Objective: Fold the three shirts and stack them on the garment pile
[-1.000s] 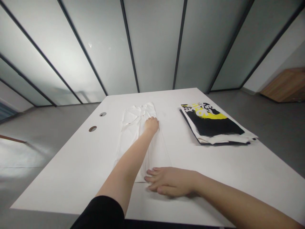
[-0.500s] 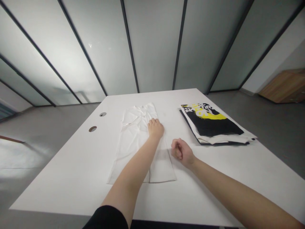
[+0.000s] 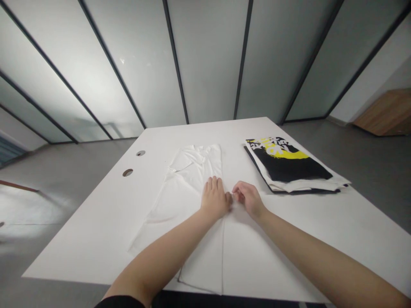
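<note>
A white garment (image 3: 186, 184) lies partly folded on the white table, its upper end wrinkled and its lower end near the front edge. My left hand (image 3: 215, 196) rests on its right side with the fingers stretched forward over the cloth. Just to the right, beside the garment's right edge, is my right hand (image 3: 246, 197), its fingers curled inward. Whether cloth is between those fingers is too small to tell. The two hands are close together.
A stack of folded clothes (image 3: 295, 186), topped by a black piece with yellow and white print, sits at the table's right. Two round holes (image 3: 127, 173) pierce the table (image 3: 80, 239) on the left. Frosted glass panels stand behind.
The garment's lower end has shifted nearer and its right edge lies straighter. My left hand has come nearer and slightly right. My right hand has moved slightly, its fingers less tightly curled.
</note>
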`<action>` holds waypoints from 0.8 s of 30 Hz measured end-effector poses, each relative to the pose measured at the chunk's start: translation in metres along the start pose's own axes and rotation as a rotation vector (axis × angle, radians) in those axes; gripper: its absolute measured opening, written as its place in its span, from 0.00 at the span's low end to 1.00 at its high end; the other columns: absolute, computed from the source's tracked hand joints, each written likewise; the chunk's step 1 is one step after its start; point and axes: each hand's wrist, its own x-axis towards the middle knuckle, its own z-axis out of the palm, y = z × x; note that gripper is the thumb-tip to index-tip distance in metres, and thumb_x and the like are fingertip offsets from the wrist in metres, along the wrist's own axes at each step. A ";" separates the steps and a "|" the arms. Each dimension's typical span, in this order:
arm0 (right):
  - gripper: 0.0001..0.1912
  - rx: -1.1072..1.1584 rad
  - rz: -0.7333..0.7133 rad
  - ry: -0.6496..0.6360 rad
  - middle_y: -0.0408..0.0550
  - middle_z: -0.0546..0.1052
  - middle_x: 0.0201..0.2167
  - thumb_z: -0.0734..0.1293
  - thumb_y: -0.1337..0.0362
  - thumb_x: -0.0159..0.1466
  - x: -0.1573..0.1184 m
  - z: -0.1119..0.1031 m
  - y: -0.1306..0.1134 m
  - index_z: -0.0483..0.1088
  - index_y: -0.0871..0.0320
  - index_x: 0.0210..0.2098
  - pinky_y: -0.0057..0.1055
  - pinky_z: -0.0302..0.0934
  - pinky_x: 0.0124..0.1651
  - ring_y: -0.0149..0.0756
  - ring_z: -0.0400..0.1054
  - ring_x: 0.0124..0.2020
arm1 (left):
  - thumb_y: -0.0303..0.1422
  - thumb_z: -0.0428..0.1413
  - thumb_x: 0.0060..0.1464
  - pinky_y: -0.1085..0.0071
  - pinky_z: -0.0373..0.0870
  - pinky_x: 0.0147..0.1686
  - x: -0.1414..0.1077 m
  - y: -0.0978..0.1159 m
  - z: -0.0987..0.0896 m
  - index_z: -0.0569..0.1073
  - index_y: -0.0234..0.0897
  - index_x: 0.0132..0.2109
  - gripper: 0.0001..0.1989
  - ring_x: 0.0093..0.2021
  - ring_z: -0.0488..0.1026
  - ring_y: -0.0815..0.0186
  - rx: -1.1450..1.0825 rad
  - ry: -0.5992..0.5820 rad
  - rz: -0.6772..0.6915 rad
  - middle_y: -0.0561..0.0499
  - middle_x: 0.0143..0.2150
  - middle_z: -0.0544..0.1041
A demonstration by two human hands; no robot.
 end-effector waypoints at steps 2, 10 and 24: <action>0.28 -0.065 -0.051 0.008 0.45 0.76 0.22 0.68 0.36 0.68 0.003 0.001 -0.005 0.78 0.53 0.27 0.36 0.66 0.35 0.38 0.69 0.27 | 0.38 0.51 0.71 0.51 0.68 0.61 -0.013 0.000 -0.005 0.73 0.31 0.59 0.18 0.62 0.70 0.46 -0.002 0.013 0.023 0.33 0.60 0.75; 0.29 -0.179 -0.053 -0.120 0.52 0.86 0.49 0.61 0.40 0.75 0.009 0.017 -0.019 0.85 0.53 0.46 0.46 0.70 0.60 0.48 0.78 0.53 | 0.37 0.54 0.70 0.53 0.71 0.51 -0.059 -0.002 -0.024 0.74 0.34 0.49 0.11 0.49 0.70 0.51 -0.032 0.037 0.168 0.41 0.47 0.74; 0.38 -1.319 -0.123 -0.536 0.61 0.51 0.81 0.58 0.49 0.76 0.096 0.032 0.042 0.58 0.64 0.78 0.55 0.42 0.80 0.59 0.43 0.81 | 0.41 0.51 0.71 0.47 0.61 0.72 -0.086 -0.003 -0.023 0.72 0.30 0.63 0.22 0.72 0.64 0.43 -0.060 -0.062 0.152 0.32 0.71 0.70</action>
